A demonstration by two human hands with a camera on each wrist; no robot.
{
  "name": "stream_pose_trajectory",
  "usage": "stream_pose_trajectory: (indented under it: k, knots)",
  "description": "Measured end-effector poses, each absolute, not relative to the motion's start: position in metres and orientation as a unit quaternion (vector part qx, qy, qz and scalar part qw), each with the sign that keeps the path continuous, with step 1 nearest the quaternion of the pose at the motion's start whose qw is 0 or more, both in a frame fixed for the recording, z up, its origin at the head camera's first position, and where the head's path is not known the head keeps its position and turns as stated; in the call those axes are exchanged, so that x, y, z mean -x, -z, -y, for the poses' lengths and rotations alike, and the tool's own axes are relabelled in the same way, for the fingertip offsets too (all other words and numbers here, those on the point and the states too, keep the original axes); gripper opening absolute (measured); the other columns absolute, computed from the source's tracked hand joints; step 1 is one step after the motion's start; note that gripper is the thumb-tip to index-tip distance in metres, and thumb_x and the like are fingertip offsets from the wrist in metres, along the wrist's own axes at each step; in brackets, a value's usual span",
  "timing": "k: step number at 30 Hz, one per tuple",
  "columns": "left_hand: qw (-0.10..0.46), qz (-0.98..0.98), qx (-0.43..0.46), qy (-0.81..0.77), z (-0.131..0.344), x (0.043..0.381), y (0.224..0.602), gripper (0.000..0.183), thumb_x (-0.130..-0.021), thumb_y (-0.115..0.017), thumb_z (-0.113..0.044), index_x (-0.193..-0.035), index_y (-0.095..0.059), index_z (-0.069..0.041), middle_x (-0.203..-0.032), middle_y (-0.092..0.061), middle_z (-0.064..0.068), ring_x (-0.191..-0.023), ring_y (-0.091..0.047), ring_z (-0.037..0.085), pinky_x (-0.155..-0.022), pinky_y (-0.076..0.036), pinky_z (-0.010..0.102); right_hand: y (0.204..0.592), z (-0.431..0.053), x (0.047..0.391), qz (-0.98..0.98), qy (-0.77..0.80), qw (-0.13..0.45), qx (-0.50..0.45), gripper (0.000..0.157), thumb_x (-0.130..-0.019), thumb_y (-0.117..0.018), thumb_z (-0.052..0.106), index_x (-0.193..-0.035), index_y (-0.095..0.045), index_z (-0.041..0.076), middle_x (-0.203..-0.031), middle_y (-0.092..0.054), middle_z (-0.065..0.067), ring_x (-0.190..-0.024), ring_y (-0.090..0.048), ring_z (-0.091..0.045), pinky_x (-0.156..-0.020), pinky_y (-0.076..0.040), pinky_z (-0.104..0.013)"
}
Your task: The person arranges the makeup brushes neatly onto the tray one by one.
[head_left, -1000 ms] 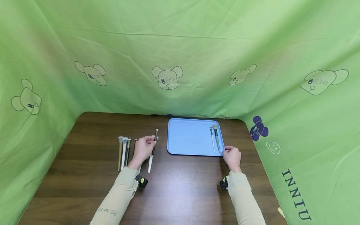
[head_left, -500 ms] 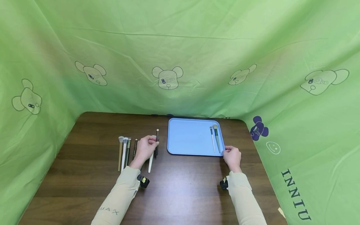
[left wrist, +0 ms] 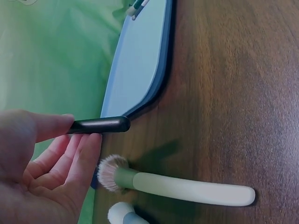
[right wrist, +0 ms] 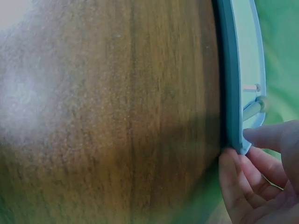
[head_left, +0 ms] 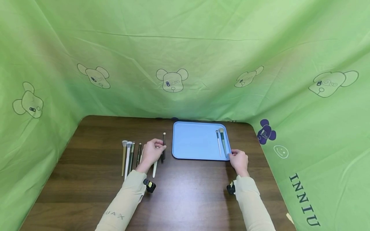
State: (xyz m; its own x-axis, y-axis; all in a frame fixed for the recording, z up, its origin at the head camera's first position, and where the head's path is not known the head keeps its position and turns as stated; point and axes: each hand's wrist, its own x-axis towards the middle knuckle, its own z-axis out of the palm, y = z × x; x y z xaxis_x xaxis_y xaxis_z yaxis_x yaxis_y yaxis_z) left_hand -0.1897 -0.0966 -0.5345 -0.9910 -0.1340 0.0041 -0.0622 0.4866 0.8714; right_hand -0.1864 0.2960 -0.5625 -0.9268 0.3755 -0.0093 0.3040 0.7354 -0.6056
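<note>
My left hand (head_left: 152, 150) pinches a dark-handled makeup brush (head_left: 164, 145) between thumb and fingers, just left of the blue tray (head_left: 193, 141). In the left wrist view the brush's dark handle end (left wrist: 105, 124) sticks out past the fingertips, above the wood. Below it lies a white-handled brush (left wrist: 196, 189) with fluffy bristles, on the table. My right hand (head_left: 239, 161) grips the tray's near right corner; in the right wrist view the thumb lies on top of the rim (right wrist: 243, 140) and the fingers are under it. A green brush (head_left: 223, 143) and a thin white brush (head_left: 218, 143) lie in the tray's right side.
Left of my left hand several brushes lie side by side on the wooden table (head_left: 185, 192), among them a tan-handled one (head_left: 123, 159) and a white one (head_left: 127, 158). A green printed cloth (head_left: 173, 48) hangs behind and at both sides.
My left hand has moved a little to the right with the dark brush, toward the tray, and the brush stands straighter in view. The right hand stays on the tray corner.
</note>
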Motion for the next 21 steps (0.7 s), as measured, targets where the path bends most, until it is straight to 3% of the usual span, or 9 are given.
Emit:
stream_pose_trajectory:
  k: [8, 15, 21]
  knots:
    - [0.027, 0.859, -0.042, 0.509, 0.089, 0.191, 0.534, 0.017, -0.088, -0.078, -0.011, -0.101, -0.073, -0.002, -0.084, -0.073, 0.006, -0.078, -0.069, 0.022, -0.071, -0.053, 0.038, 0.554, -0.286, 0.187, 0.918, -0.327, 0.139, 0.176, 0.035, -0.093, -0.069, 0.014, -0.119, -0.068, -0.009, -0.106, -0.069, -0.026, -0.101, -0.064, -0.043, -0.088, -0.046, -0.056]
    - [0.019, 0.862, -0.03, 0.506, 0.084, 0.193, 0.533, 0.016, -0.09, -0.077, -0.014, -0.101, -0.072, -0.005, -0.084, -0.073, 0.003, -0.08, -0.071, 0.02, -0.073, -0.054, 0.04, 0.546, -0.267, 0.193, 0.888, -0.393, 0.189, 0.143, 0.033, -0.092, -0.072, 0.009, -0.121, -0.069, -0.008, -0.11, -0.07, -0.028, -0.1, -0.068, -0.04, -0.089, -0.049, -0.052]
    - [0.01, 0.853, -0.025, 0.52, 0.079, 0.193, 0.528, 0.015, -0.089, -0.078, -0.014, -0.098, -0.072, -0.004, -0.082, -0.072, 0.003, -0.079, -0.07, 0.02, -0.075, -0.054, 0.041, 0.539, -0.242, 0.194, 0.874, -0.438, 0.18, 0.111, 0.032, -0.091, -0.075, 0.01, -0.119, -0.071, -0.005, -0.108, -0.072, -0.023, -0.098, -0.071, -0.036, -0.086, -0.056, -0.047]
